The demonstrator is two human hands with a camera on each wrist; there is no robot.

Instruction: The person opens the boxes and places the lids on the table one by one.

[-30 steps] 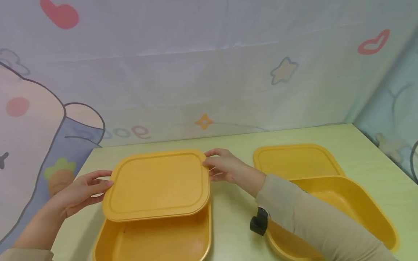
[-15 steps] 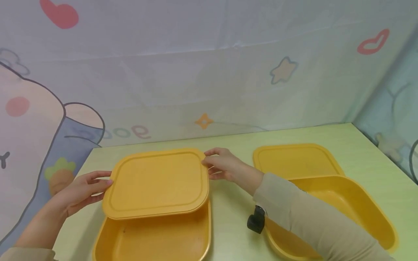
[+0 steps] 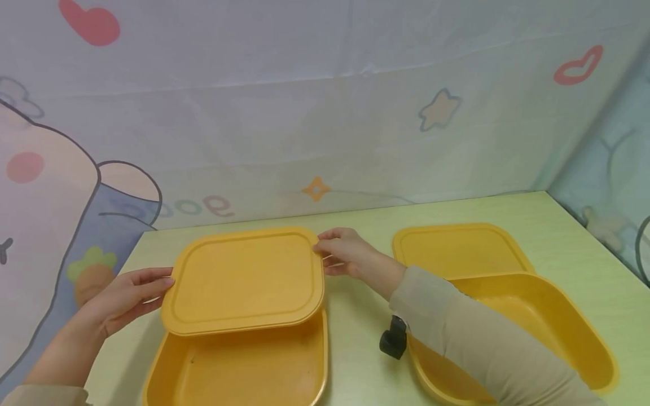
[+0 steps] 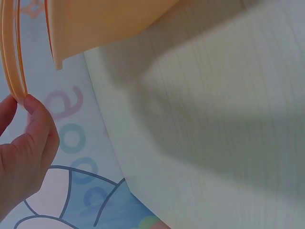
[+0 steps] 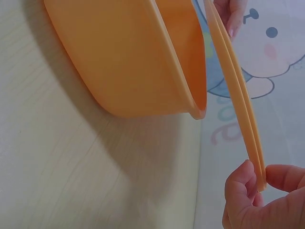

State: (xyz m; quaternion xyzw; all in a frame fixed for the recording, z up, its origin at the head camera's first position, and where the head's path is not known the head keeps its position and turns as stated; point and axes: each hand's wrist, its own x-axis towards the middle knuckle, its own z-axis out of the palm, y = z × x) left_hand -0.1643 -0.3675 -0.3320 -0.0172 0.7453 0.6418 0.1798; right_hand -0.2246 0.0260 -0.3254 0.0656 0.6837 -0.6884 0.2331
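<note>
A flat yellow lid (image 3: 246, 282) with rounded corners is held up by both hands over the back part of a yellow plastic box (image 3: 249, 372). My left hand (image 3: 127, 296) pinches its left edge between thumb and fingers. On the opposite side my right hand (image 3: 350, 256) pinches the right edge. Both wrist views show a gap between the lid (image 5: 238, 100) and the rim of the box (image 5: 124, 62). The front part of the box's inside is visible; the lid hides the back part.
To the right stands a second open yellow box (image 3: 533, 316), partly covered by my right sleeve (image 3: 472, 338). Behind it another yellow lid (image 3: 457, 248) lies on the pale table (image 3: 365, 361). A printed curtain (image 3: 355, 129) hangs along the table's back edge.
The lid has shifted slightly away from me, showing a little more of the box's inside. Both hands keep their pinch on it, and the right arm has drifted slightly left.
</note>
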